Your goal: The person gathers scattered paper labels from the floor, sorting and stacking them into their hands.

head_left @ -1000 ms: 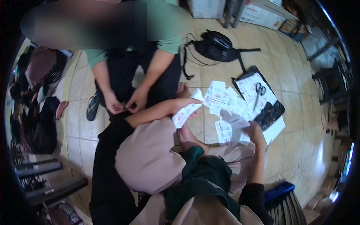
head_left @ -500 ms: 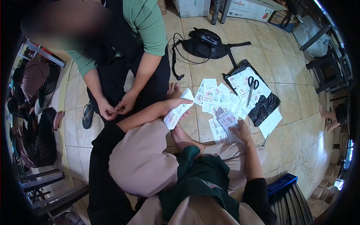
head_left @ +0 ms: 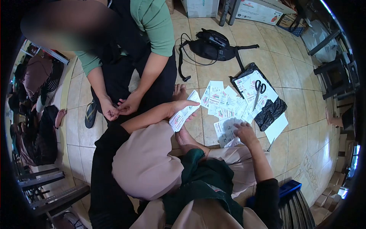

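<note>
My left hand is closed around a thick stack of printed paper slips, thumb on top, above my folded leg. My right hand reaches over loose printed slips on the tiled floor, its fingers spread and partly bent at their right edge. No slip shows between those fingers. More slips overlap in a loose spread just beyond. Black-handled scissors rest on printed sheets, which lie on a black plastic bag.
Another person in a green sleeve sits opposite, both hands together at the lap. A black waist bag with straps lies on the floor. A white sheet is beside the plastic bag. Cardboard boxes stand at the back.
The slip that was in my right hand has been let go. That hand has moved slightly up, fingers now spread over the slips. My left hand still holds its stack.
</note>
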Tool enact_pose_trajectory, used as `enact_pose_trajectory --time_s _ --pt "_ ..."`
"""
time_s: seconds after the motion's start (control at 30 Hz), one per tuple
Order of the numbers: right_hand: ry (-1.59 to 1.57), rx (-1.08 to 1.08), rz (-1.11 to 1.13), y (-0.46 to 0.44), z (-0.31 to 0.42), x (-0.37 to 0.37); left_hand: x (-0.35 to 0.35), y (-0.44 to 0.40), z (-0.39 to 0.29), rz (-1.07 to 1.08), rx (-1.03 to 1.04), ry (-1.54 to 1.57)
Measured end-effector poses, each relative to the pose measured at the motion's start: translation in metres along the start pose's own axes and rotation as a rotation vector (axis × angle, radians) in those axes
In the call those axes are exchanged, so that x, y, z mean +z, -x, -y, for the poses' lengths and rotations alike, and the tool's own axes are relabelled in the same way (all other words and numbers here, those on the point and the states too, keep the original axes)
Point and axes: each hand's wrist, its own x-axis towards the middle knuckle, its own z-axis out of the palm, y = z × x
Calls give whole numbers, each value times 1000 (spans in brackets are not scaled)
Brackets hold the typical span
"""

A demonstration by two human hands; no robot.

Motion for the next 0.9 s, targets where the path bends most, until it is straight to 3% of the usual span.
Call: enact_pose_trajectory --time_s 0.03,0.1,0.17,0.3,0.43,0.53,0.7,0.83,0.9 --pt "168 -93 -58 -1 3 6 -1 0 1 -4 3 5" --pt "96 -9 22 -11 8 11 -2 -1 0 17 6 -31" --pt "343 -304 12 -13 8 10 -2 -1 0 10 5 -24" --pt "343 -464 -19 -22 6 18 0 0 0 -8 15 -12" --pt "398 -517 -77 -21 1 18 -2 0 1 -19 17 -31" --pt "370 -437 23 -18 -8 26 -6 -4 2 33 4 -6" --pt "391 -290 -62 -9 -10 24 -3 -2 2 18 3 4" --pt "428 -459 -2 -8 1 21 -3 -4 2 13 15 -6" --pt "382 -469 -160 -15 2 31 -4 -5 1 29 20 -46"
